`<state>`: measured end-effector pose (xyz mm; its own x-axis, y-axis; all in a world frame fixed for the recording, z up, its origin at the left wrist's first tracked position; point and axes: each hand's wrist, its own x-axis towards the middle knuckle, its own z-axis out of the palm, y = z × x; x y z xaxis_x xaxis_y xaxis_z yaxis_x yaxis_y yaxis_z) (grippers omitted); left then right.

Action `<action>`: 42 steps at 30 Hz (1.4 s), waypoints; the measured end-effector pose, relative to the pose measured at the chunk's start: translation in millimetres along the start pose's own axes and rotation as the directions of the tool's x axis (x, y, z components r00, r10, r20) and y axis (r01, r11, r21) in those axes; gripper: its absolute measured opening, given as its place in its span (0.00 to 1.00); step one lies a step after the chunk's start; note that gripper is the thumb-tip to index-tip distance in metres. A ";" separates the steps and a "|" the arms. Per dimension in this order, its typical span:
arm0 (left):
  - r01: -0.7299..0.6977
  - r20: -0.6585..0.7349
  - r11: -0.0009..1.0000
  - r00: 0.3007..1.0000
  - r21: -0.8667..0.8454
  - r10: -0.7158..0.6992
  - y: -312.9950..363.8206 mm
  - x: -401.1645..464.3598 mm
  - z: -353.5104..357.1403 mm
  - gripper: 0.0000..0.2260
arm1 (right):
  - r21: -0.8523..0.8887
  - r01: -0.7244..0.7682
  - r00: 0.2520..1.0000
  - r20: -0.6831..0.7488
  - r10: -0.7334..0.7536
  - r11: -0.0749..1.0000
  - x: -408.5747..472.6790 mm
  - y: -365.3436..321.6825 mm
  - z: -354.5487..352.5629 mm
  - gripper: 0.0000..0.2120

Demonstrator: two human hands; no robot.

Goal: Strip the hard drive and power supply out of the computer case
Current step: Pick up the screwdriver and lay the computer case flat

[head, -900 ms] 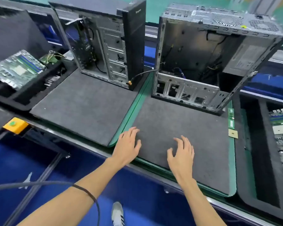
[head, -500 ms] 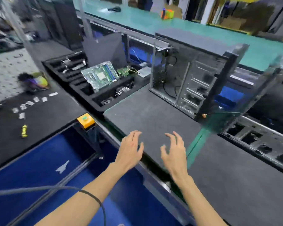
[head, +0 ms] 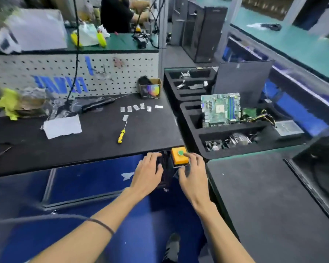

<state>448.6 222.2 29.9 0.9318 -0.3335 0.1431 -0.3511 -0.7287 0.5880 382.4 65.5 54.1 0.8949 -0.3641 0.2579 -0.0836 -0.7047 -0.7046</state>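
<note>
The view has swung left, off the open computer case [head: 319, 164] now at the right edge. Both hands hover with fingers loosely spread, empty: left hand [head: 147, 173] beside, right hand [head: 193, 173] at the orange button box [head: 179, 155] on the bench [head: 84, 141].

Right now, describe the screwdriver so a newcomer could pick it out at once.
Start at the black workbench below the white pegboard. The screwdriver lies near the bench's middle, just under a row of small silver packets. Its yellow handle and thin shaft set it apart from everything nearby.
</note>
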 end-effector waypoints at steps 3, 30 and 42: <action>0.113 -0.051 0.993 0.992 0.034 -0.112 -29.4 25.7 -9.9 0.14 | 0.065 0.086 0.992 0.084 -0.092 0.994 43.4 -9.2 40.0 0.18; 0.438 0.141 0.880 0.874 0.183 -0.464 -256.8 221.0 3.1 0.19 | 0.029 -0.235 0.922 0.323 0.214 0.971 180.5 -35.7 290.1 0.18; 0.087 0.376 0.994 0.925 -0.060 -0.059 -137.3 257.2 27.6 0.09 | 0.061 -0.377 0.925 -0.023 0.379 0.924 171.2 -2.7 208.2 0.17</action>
<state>734.0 219.9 -36.0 0.8479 -0.4906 -0.2012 -0.2621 -0.7176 0.6453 627.1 131.8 -37.5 0.7863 -0.6176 -0.0134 -0.3878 -0.4765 -0.7890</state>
